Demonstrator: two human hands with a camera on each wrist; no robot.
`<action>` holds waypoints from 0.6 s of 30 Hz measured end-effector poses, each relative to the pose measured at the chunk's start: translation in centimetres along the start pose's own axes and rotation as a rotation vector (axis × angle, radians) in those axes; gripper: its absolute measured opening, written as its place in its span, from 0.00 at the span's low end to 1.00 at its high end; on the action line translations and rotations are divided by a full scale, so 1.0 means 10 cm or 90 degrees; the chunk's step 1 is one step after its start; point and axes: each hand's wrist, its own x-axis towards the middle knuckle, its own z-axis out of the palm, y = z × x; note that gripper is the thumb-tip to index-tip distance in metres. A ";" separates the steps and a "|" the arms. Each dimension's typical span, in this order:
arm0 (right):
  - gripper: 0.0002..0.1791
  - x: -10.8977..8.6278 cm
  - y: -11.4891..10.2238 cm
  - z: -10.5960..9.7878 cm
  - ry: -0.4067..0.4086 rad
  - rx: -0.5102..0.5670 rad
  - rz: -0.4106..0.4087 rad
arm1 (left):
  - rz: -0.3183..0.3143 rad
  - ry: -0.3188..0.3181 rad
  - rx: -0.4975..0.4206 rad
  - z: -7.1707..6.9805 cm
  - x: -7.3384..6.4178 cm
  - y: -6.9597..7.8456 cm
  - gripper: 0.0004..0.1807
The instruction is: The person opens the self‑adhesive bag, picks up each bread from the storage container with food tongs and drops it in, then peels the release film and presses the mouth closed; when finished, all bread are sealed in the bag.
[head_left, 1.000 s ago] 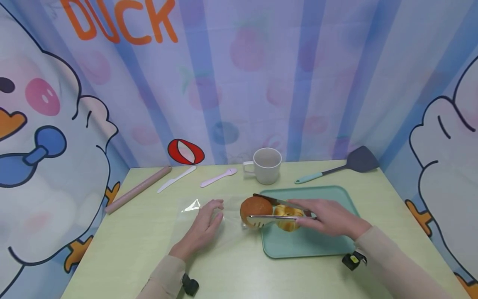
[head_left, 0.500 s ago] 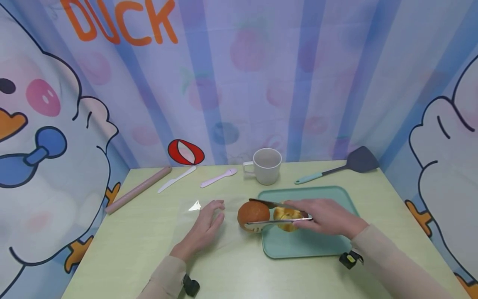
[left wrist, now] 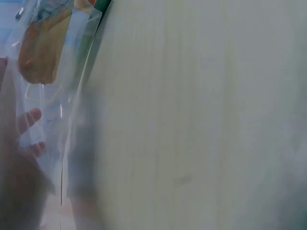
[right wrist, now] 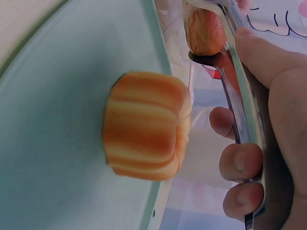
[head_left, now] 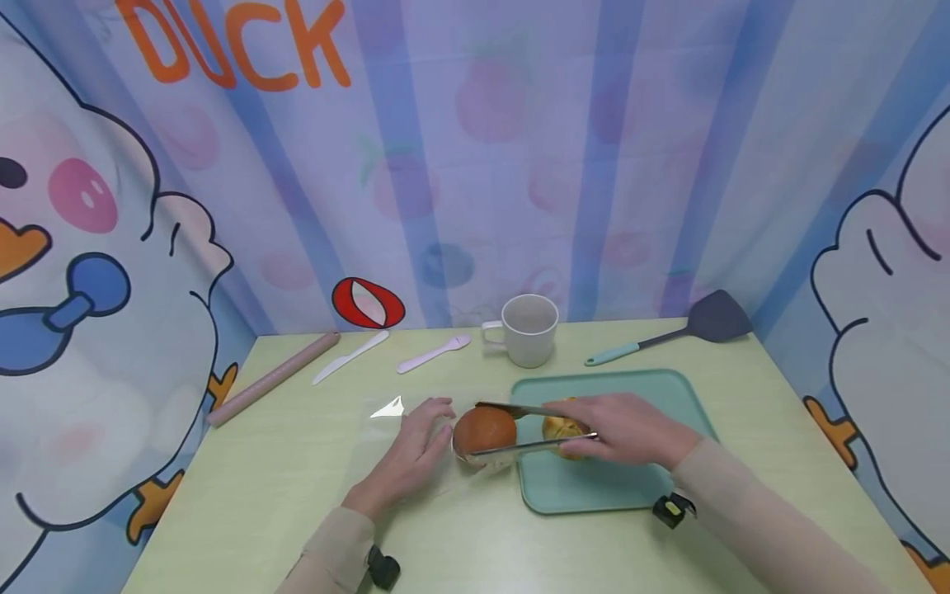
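Two metal tong arms (head_left: 534,445), gripped by my right hand (head_left: 618,431), flank a round bun (head_left: 486,431) at the head view's lower centre; my left hand (head_left: 416,450), fingers loosely parted, is just beside it. Left wrist view: clear plastic (left wrist: 53,100) before the bun, upper left. Right wrist view: ribbed bun (right wrist: 141,127) on the tray (right wrist: 48,124), centre.

Glossy metal tongs (head_left: 534,445), clear plastic bag (left wrist: 50,98)

Striped bkgd cloth (head_left: 490,165), yellowish tbl (head_left: 245,503)
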 end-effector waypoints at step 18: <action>0.34 0.19 -0.05 -0.02 -0.045 -0.002 0.015 | -0.014 0.005 0.015 -0.01 -0.05 0.02 0.12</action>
